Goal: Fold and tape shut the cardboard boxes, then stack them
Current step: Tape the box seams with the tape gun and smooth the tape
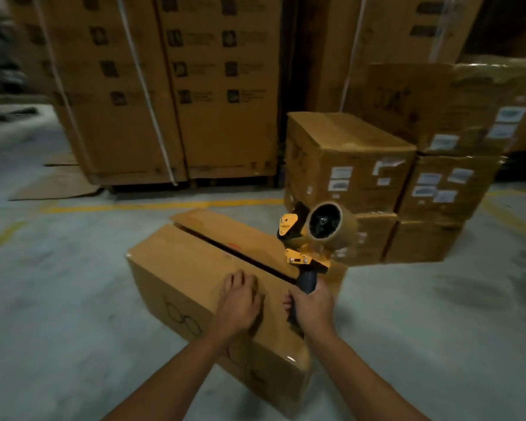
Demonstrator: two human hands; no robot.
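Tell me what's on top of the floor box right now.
On the box, only the left hand rests on a flap. The right hand holds the tape dispenser over the open seam. Flaps hide the contents.

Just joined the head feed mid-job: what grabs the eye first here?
The yellow tape dispenser stands out first, held up at centre frame by the right hand. Just below it the cardboard box lies on the floor, flaps folded in but the seam untaped and gaping, with the left hand resting on the near flap. Behind, to the right, sits a stack of labelled boxes.
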